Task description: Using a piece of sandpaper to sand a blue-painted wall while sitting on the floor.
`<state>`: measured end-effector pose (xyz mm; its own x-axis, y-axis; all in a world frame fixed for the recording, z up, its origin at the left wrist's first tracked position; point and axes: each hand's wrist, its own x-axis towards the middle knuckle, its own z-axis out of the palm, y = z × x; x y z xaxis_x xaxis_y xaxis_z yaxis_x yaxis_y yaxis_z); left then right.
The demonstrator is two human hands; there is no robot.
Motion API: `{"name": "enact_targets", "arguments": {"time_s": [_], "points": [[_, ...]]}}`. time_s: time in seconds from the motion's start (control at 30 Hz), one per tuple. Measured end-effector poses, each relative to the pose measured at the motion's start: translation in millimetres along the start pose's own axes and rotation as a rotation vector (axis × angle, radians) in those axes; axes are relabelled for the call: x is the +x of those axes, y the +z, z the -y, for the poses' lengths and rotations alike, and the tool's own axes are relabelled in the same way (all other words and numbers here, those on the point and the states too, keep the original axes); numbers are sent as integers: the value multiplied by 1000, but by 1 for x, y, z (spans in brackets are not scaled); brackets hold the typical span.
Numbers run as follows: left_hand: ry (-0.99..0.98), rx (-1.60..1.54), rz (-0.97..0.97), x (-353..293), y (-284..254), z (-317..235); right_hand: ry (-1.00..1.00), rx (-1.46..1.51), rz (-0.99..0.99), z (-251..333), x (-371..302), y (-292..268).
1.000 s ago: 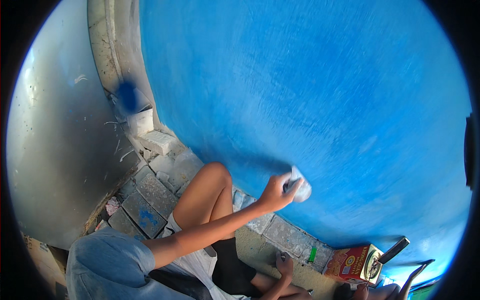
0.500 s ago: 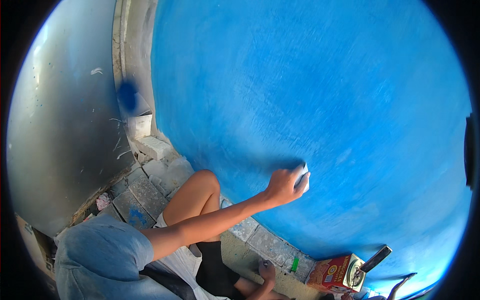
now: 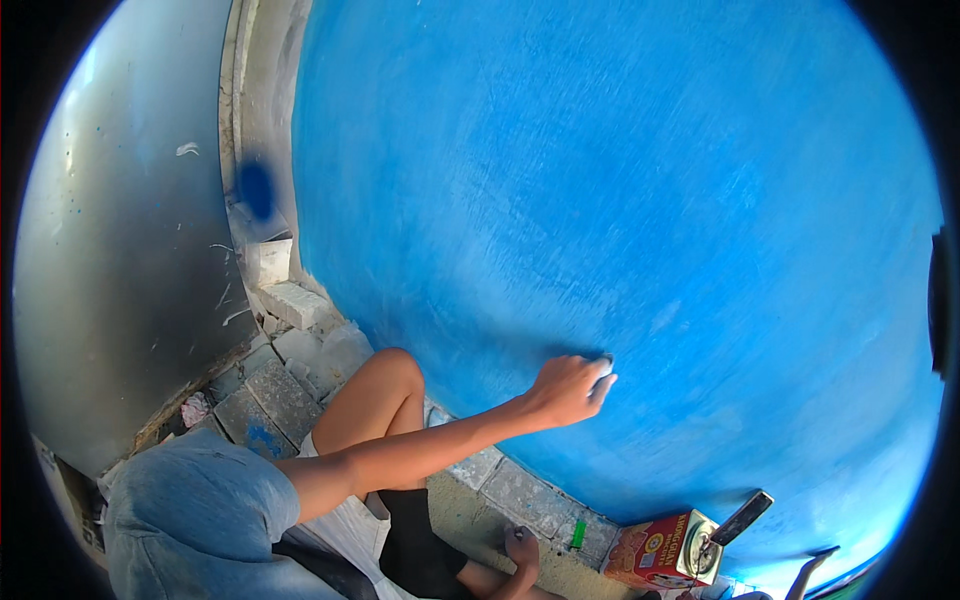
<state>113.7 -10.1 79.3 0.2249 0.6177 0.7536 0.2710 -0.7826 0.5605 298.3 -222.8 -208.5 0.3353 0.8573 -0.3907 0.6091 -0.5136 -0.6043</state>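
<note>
My left hand [image 3: 572, 390] is closed around a small pale folded sheet [image 3: 604, 368], which presses on the blue wall [image 3: 650, 220]; most of the sheet is hidden by the fingers. The wall shows streaky, scuffed patches around it. My left arm reaches across from the lower left in a grey-blue sleeve [image 3: 205, 500], passing over my bent knee [image 3: 398, 372]. Low in the view, my right hand [image 3: 521, 546] is curled above the ground, away from the wall. Something dark shows at its fingers, too small to name.
A red and yellow square tin [image 3: 650, 552] stands by the wall's foot, with a dark flat rectangular object [image 3: 743, 518] at its top. A green piece [image 3: 578, 535] lies on grey paving blocks [image 3: 525, 493]. Another person's arm [image 3: 806, 575] appears far right. A grey metal panel [image 3: 130, 270] bounds the left.
My left hand has slid slightly lower along the wall, still gripping the pale sheet. The view has shifted a little, so the surroundings sit farther left.
</note>
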Motion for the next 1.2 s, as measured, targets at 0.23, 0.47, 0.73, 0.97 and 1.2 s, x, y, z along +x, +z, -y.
{"name": "enact_targets", "arguments": {"time_s": [0.23, 0.47, 0.73, 0.97, 1.2], "points": [[-41, 157, 182, -46, 5, 6, 102, -19, 64, 8, -7, -5], [-80, 40, 251, -15, 0, 6, 113, 28, 70, 3, -6, -1], [-5, 46, 29, -15, 5, -3, -42, 102, 103, -42, 25, 5], [-125, 61, 326, -25, 4, 9, -19, 10, -4, -42, 16, 18], [52, 12, -35, 31, 0, -10, 121, 119, 119, -41, 28, 15]]}}
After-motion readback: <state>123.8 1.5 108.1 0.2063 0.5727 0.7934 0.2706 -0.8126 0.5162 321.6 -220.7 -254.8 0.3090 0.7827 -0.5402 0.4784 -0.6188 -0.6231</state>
